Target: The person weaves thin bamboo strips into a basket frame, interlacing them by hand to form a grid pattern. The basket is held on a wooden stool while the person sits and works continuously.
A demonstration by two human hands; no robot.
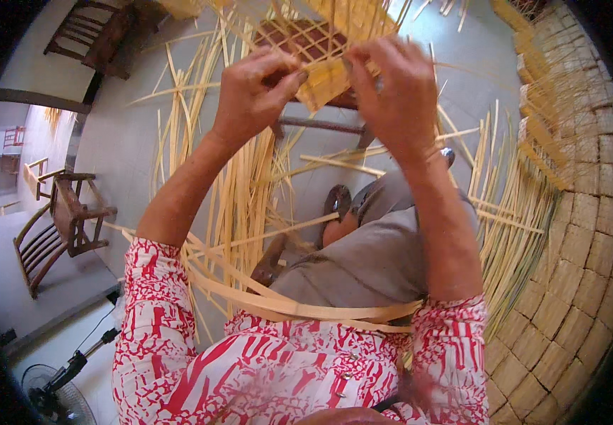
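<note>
My left hand (260,91) and my right hand (396,95) are raised at the top middle, on either side of a partly woven piece of flat bamboo strips (325,83). Left thumb and fingers pinch its left edge. The right fingers are bent round strips at its right side, and slight blur hides their tips. Open crossed strips stretch away beyond the tight weave. Beneath lies a reddish-brown wooden stool (321,122), its seat mostly covered. Several loose pale strips (313,310) lie across my lap.
Long bamboo strips (246,191) lie on the grey floor at left, and a greener bundle (515,248) at right. Stacked woven pieces (569,262) line the right side. Wooden chairs (72,212) stand at left, with a fan (55,389) at the lower left.
</note>
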